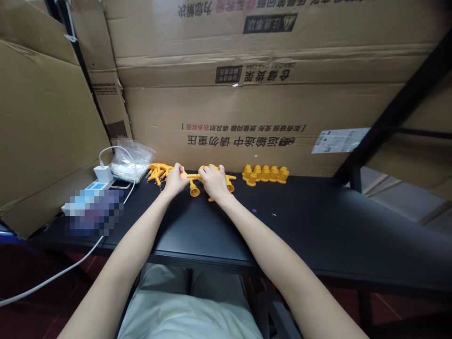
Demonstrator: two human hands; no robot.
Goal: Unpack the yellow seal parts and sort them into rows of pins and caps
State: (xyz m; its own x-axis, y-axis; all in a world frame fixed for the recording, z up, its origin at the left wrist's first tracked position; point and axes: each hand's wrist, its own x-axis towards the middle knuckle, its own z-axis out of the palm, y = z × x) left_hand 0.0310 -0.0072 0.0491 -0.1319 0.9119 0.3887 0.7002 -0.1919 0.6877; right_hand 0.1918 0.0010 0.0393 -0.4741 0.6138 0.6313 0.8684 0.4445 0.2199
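Yellow piece (193, 176), bag (132, 159), charger (103, 173), cardboard (226, 106) behind

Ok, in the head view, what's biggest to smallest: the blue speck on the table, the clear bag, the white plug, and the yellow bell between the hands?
1. Clear bag
2. White plug
3. Yellow bell
4. Blue speck

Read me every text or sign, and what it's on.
Upside down on the cardboard panel:
"问题 联系客服 为您解决" (top, partial)
"注意事项", warning triangle
"仓储货架"
"如有破损 变形 质量问题 请及时联系客服"
"运输途中 请勿重压"
Too small or blurred: white label, small black box, left flap's print.
Yellow parts: none readable.
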